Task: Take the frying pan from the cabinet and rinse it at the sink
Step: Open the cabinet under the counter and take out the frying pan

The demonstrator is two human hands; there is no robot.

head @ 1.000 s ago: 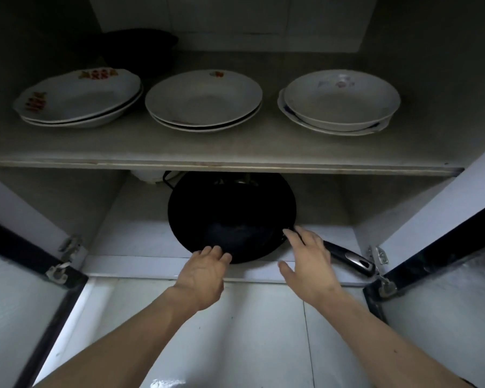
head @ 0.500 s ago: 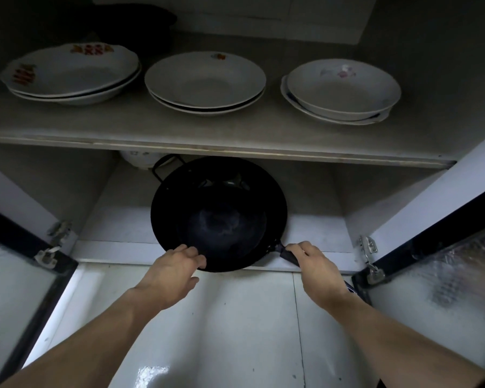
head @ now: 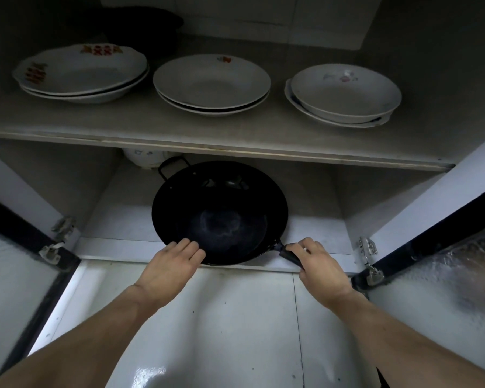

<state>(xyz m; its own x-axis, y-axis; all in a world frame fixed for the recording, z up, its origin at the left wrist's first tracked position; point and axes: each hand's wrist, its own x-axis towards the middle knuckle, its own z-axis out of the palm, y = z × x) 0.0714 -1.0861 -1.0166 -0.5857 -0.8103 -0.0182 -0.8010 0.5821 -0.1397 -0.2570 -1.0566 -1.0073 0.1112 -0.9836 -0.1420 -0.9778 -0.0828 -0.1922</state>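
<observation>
Pan location: frying pan (head: 220,212), black and wok-shaped, sits on the lower shelf (head: 118,228) of the open cabinet, its near rim overhanging the shelf's front edge.
Right hand: right hand (head: 317,260) curled round the long handle (head: 289,254) where it meets the rim; fingers wrapped tight.
Left hand: left hand (head: 174,261) lies on the near rim, fingers straight and close together, pressing rather than gripping.
Handling (judged): rigid metal, likely heavy and nose-heavy when lifted by the handle alone; support under the rim advisable. Dark surface looks smooth, possibly slick.
Second grip point: small loop handle (head: 174,166) at the far rim, out of easy reach.
Clearance: upper shelf (head: 207,138) just above; stacked white plates (head: 212,82) are fragile.
Room: both cabinet doors swung open, glossy white floor (head: 221,317) below. Sink not in view.
</observation>
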